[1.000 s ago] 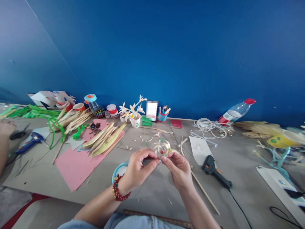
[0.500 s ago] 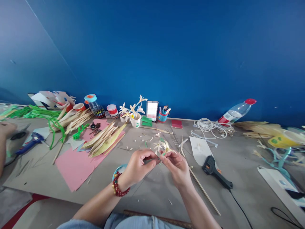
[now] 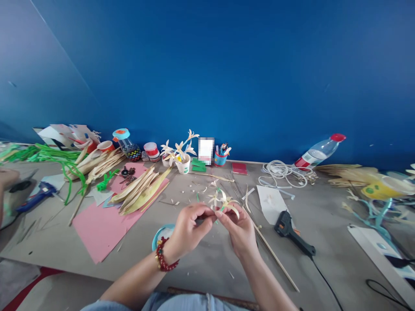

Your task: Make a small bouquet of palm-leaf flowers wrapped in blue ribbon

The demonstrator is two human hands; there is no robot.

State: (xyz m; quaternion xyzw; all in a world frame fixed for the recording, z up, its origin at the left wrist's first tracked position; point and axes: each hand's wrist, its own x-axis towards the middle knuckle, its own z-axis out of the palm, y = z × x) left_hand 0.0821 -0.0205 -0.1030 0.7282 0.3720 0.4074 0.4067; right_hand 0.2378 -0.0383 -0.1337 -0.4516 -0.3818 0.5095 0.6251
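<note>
Low over the grey table, both my hands meet at a pale handmade flower [image 3: 223,198] with curled cream petals and bits of green at its base. My left hand [image 3: 193,222], a red bead bracelet [image 3: 161,255] on its wrist, is closed in a pinch at the flower's base. Thumb and fingers of my right hand [image 3: 239,226] press together on the same base, under the petals. The exact spot where the fingertips touch is partly hidden. A blue-rimmed lid or dish [image 3: 158,236] lies partly behind my left wrist.
A black glue gun [image 3: 293,233] rests at right near a white paper [image 3: 272,203]. Pink paper [image 3: 100,229] and dried husks [image 3: 139,190] lie left. Behind stand a cup of flowers [image 3: 183,165], a pen holder [image 3: 221,158] and a tilted bottle [image 3: 319,152]. Another person's hand [image 3: 7,178] shows far left.
The flower has turned slightly in my fingers, its petals now leaning further right over my right hand. My view has shifted slightly. Both hands keep their pinch.
</note>
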